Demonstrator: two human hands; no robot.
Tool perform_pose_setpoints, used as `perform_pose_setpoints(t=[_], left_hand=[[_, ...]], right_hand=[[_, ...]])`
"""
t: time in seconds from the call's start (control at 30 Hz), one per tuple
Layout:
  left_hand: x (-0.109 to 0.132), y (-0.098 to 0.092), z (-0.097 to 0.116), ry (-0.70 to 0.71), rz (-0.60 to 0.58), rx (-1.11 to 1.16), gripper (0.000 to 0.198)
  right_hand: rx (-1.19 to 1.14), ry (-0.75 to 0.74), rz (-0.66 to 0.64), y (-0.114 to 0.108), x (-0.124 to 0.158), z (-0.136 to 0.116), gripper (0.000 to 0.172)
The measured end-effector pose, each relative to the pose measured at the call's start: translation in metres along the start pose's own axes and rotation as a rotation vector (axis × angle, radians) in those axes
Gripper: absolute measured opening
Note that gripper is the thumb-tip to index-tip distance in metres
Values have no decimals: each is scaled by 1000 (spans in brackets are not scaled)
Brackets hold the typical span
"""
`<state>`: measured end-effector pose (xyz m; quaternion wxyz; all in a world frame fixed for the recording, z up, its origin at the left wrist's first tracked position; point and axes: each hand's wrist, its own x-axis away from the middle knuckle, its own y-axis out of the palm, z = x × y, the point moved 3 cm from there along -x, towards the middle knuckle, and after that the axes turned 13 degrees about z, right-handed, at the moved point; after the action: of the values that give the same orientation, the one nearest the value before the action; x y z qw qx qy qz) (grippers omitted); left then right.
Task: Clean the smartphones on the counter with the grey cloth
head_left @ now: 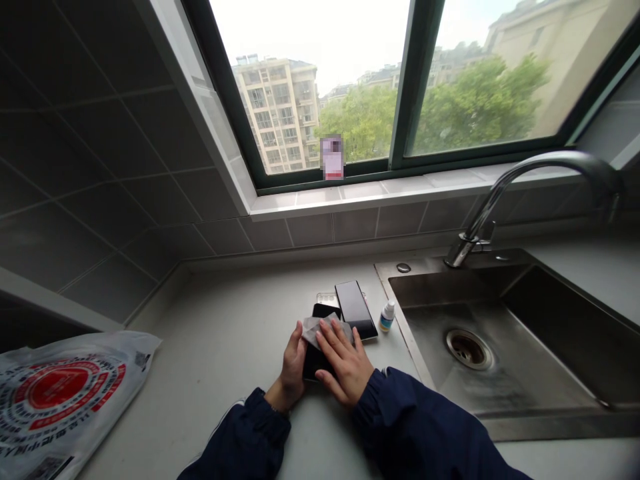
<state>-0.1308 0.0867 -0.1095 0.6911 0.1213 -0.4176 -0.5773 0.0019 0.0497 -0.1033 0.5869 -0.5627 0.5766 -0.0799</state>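
My left hand [290, 367] grips the left edge of a black smartphone [313, 364] above the white counter. A thin grey cloth [312, 329] is spread over the phone's screen. My right hand [345, 360] lies on that cloth with its fingers stretched, pressing it against the phone. Just beyond my right fingertips lies a larger dark phone [354, 301] with a glossy screen. Behind the cloth, a clear phone case [327, 298] shows in part. To the right stands a small white spray bottle [387, 316] with a blue and yellow label.
A steel sink [415, 353] with a curved chrome faucet [467, 240] occupies the right side. At the left, a white plastic bag [65, 393] with red print rests on the counter [200, 333]. A pinkish, pixelated item [333, 159] stands on the window sill.
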Motion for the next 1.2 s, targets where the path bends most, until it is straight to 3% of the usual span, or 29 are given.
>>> perform_pose_setpoints(t=[0.3, 0.47, 0.6, 0.83, 0.97, 1.07, 1.2], left_hand=[[-5, -10, -5, 116, 15, 10, 55], [4, 12, -4, -39, -116, 58, 54], [14, 28, 1, -69, -190, 103, 62], [15, 18, 9, -230, -279, 121, 70], [10, 14, 11, -253, -295, 131, 65], [7, 14, 11, -256, -234, 113, 59], [7, 16, 9, -268, -155, 103, 55]], right_hand=[[-33, 15, -3, 5, 0, 4, 68], [-54, -19, 5, 2, -1, 2, 65], [-106, -83, 18, -4, -1, -4, 55], [-235, -194, 18, -10, 1, -16, 42], [-247, -214, 49, -10, 1, -18, 37], [-220, -208, 23, -8, 2, -19, 44], [-143, -138, -75, -3, 5, -21, 69]])
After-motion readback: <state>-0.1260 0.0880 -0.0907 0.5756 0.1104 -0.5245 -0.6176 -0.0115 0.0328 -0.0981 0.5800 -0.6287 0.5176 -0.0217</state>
